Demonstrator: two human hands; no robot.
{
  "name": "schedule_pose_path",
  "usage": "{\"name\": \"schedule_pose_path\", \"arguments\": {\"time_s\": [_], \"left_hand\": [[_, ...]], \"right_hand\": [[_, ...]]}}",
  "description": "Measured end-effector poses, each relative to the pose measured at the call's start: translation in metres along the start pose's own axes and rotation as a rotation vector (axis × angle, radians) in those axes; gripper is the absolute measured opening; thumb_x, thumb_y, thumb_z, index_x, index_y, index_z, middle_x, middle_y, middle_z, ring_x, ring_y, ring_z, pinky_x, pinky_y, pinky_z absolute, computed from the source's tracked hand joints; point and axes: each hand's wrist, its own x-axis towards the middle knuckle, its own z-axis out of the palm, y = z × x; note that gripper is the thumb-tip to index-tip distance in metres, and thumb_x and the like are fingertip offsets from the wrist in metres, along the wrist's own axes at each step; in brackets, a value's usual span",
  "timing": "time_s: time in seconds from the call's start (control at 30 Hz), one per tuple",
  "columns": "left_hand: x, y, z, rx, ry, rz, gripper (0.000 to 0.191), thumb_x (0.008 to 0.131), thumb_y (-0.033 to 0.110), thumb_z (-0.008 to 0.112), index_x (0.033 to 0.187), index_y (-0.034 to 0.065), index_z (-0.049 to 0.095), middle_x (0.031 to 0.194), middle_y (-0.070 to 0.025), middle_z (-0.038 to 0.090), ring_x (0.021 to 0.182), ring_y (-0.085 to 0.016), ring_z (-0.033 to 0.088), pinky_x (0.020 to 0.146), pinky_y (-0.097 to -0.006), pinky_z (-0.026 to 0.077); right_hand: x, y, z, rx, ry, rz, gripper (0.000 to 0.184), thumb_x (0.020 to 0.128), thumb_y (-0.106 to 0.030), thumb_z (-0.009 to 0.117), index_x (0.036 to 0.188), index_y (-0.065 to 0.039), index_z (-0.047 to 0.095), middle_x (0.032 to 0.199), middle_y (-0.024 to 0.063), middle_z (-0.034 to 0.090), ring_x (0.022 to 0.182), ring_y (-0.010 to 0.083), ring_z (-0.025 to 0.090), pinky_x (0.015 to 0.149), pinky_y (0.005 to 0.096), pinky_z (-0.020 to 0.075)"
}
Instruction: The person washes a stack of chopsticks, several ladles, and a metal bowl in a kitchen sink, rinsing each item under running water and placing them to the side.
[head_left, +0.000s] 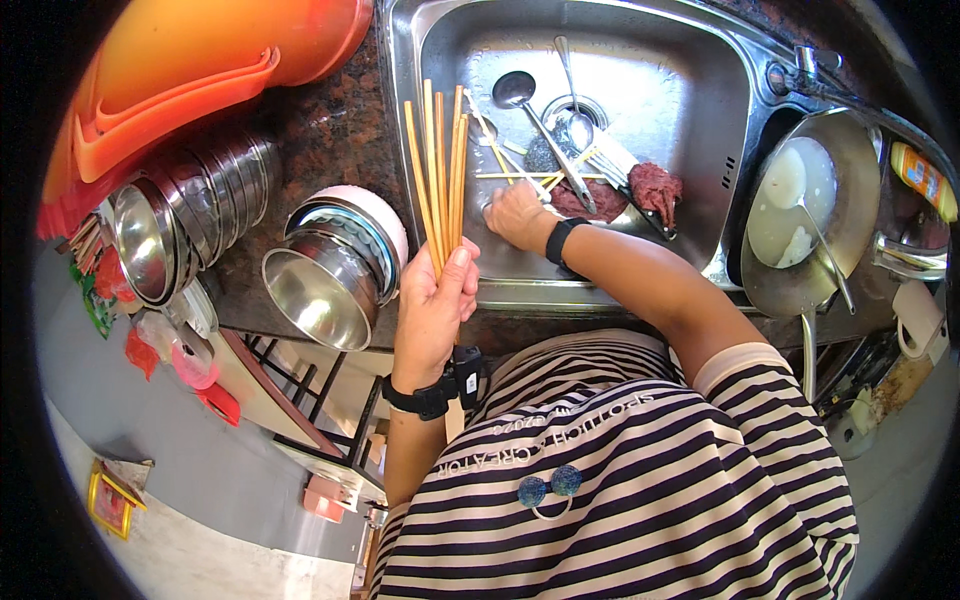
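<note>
My left hand (437, 300) grips a bundle of several wooden chopsticks (441, 180), held upright at the sink's left rim. My right hand (520, 217) reaches down into the stainless steel sink (667, 82). Its fingers are at the lower left of the basin beside loose chopsticks (501, 176); whether they pinch one is hidden. A ladle (514, 90), a metal spoon (579, 129) and a dark scouring pad (541, 155) lie near the drain. Dark red cloth-like scrubbers (655, 191) lie to the right of my right hand, with another utensil partly covered.
Left on the stone counter (330, 142) lie stacked metal bowls (319, 296) and a longer stack of metal basins (157, 240), beneath orange plastic basins (225, 67). To the right, a wok (847, 217) holds cloudy liquid and a ladle (825, 255), below the faucet (814, 64).
</note>
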Motion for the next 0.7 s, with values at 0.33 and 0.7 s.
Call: {"name": "schedule_pose_path", "arguments": {"time_s": [0.33,0.7], "left_hand": [[0.004,-0.002,0.000,-0.018,0.011,0.002,0.016,0.103,0.020,0.053,0.104,0.0039,0.056,0.074,0.0014,0.049,0.054,-0.004,0.038,0.049,-0.0194,0.034],[0.010,-0.010,-0.003,-0.053,-0.021,0.004,0.016,0.103,0.020,0.052,0.104,0.0039,0.055,0.074,0.0002,0.050,0.054,-0.004,0.039,0.048,-0.0195,0.035]], "right_hand": [[-0.006,0.023,-0.002,0.087,-0.132,-0.015,0.026,0.096,-0.018,0.051,0.111,-0.015,0.072,0.102,0.0126,0.066,0.094,0.0270,0.069,0.069,0.0443,0.0535],[-0.084,0.033,-0.121,0.461,0.573,-0.163,0.013,0.085,-0.005,0.058,0.097,-0.005,0.063,0.091,0.0141,0.062,0.085,0.0316,0.066,0.068,0.0390,0.0526]]}}
